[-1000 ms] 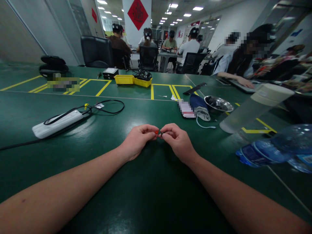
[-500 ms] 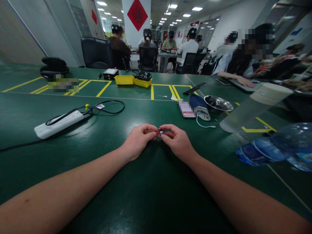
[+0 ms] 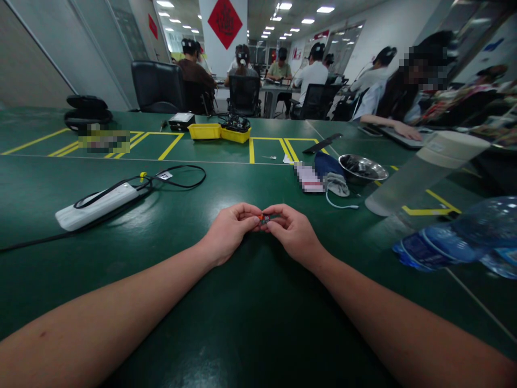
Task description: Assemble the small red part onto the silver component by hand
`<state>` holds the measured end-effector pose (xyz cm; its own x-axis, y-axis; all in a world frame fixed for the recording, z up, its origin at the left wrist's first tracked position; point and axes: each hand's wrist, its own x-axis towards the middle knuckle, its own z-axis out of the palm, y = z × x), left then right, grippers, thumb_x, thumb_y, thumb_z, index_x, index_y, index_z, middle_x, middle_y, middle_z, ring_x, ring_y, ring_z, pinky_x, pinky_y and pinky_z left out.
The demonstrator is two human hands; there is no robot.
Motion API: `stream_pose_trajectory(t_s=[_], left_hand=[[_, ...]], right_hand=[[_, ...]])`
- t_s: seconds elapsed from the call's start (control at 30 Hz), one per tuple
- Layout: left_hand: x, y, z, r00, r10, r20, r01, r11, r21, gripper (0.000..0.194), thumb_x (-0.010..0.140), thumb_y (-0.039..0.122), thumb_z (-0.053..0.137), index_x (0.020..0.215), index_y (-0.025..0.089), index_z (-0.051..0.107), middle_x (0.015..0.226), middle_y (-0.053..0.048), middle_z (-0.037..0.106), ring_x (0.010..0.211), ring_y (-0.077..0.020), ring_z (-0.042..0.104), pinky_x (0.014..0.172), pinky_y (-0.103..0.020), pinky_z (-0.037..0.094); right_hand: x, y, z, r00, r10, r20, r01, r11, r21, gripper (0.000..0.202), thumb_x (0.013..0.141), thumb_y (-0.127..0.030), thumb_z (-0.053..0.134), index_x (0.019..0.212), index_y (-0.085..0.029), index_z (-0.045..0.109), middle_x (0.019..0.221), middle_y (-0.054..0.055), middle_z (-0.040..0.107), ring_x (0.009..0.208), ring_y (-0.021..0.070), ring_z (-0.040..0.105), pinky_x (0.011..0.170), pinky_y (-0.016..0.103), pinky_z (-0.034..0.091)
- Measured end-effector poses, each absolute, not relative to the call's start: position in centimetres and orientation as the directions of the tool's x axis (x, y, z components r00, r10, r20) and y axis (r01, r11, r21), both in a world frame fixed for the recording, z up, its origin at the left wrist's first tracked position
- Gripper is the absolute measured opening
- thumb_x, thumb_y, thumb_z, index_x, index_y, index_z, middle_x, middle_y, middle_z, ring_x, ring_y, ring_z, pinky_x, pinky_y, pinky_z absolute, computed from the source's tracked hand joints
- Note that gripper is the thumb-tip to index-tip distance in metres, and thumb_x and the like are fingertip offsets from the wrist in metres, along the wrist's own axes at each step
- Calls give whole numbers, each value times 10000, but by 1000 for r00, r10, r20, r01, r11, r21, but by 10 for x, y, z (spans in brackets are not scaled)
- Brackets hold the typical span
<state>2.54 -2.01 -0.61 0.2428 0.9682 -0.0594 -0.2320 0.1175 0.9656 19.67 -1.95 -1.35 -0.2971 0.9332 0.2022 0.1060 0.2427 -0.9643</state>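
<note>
Both my hands meet at the middle of the green table [image 3: 169, 302], fingertips nearly touching. Between thumb and fingers, my left hand [image 3: 231, 233] pinches a small orange-red piece [image 3: 261, 217]. A small silver-and-dark piece [image 3: 266, 218] is pinched the same way by my right hand [image 3: 295, 231]. The two pieces sit right against each other, or almost so; they are too small to name, and the fingers cover most of them.
At left lies a white power strip [image 3: 97, 205] with a black cable. Yellow bins [image 3: 204, 131] stand farther back. To the right are a metal bowl [image 3: 377, 175], a blue pouch [image 3: 325, 166], a frosted bottle [image 3: 399, 180] and a blue-tinted plastic bottle [image 3: 452, 237]. A person works beyond them.
My hands have drawn slightly closer, bringing the orange-red piece and the silver-and-dark piece together. The view has shifted a little.
</note>
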Motion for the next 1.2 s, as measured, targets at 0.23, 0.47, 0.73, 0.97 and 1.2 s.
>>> stream_pose_trajectory(t_s=[0.23, 0.47, 0.73, 0.97, 1.2], left_hand=[[26, -19, -8, 203, 974, -101, -238, 150, 960, 142, 756, 113, 634, 889, 119, 682, 852, -57, 702, 736, -99, 642, 751, -224, 507], [27, -22, -2, 186, 977, -102, -197, 139, 971, 175, 727, 125, 665, 901, 141, 676, 838, -55, 712, 763, -135, 656, 732, -256, 512], [26, -22, -5, 267, 961, -74, -231, 138, 963, 145, 740, 108, 659, 883, 135, 649, 806, -46, 706, 756, -137, 672, 762, -272, 524], [26, -22, -5, 283, 956, -82, -262, 159, 952, 159, 742, 115, 667, 899, 126, 650, 843, -64, 718, 787, -156, 692, 819, -306, 528], [26, -22, -4, 282, 957, -64, -240, 135, 961, 166, 728, 142, 694, 887, 131, 648, 837, -60, 721, 784, -154, 687, 813, -301, 524]], right_hand=[[197, -17, -14, -268, 940, 212, 145, 257, -956, 263, 805, -145, 592, 1065, -175, 610, 964, 63, 700, 841, 184, 699, 798, 346, 565], [196, -15, -17, -203, 953, 225, 100, 249, -963, 207, 805, -139, 575, 1007, -175, 607, 950, 66, 701, 872, 189, 698, 828, 365, 566], [196, -16, -14, -231, 958, 169, 89, 194, -977, 200, 805, -197, 622, 1003, -171, 600, 921, 57, 675, 750, 171, 698, 732, 344, 591], [197, -16, -16, -238, 954, 182, 61, 202, -977, 209, 823, -177, 584, 1031, -171, 609, 929, 55, 663, 758, 169, 698, 739, 345, 590], [196, -16, -16, -233, 957, 171, 98, 198, -975, 315, 816, -175, 590, 1130, -187, 607, 994, 63, 673, 767, 171, 705, 739, 341, 587]])
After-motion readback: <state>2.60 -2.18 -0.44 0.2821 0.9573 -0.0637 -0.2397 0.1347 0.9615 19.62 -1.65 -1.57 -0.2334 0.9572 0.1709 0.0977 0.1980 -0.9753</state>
